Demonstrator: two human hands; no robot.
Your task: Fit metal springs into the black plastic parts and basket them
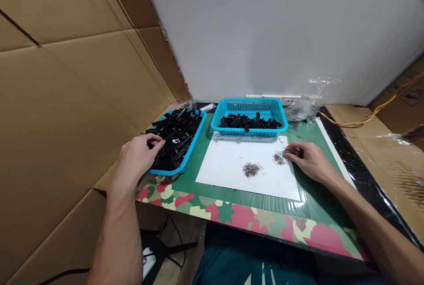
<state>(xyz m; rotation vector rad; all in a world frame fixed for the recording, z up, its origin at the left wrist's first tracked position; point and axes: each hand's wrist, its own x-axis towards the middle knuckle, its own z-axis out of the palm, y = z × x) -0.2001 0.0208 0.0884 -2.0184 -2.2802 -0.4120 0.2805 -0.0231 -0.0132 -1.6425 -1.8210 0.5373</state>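
Observation:
My left hand [141, 152] is over the near left side of a blue basket [192, 150] heaped with black plastic parts [175, 137]. Its thumb and fingers are curled together at the heap's edge; what they hold, if anything, is hidden. My right hand [308, 157] rests at the right edge of a white sheet [221, 165], closed around a thin pointed tool [289, 149] whose full shape I cannot see. Close to its fingertips is a small pile of tiny metal pieces [278, 158]. A larger pile of similar pieces [251, 169] lies mid-sheet.
A second blue basket [248, 132] with smaller black parts stands behind the sheet. Clear plastic bags [300, 110] lie beside it near a wall socket. Cardboard [82, 90] walls off the left side. Yellow and red wires [361, 121] run along the right.

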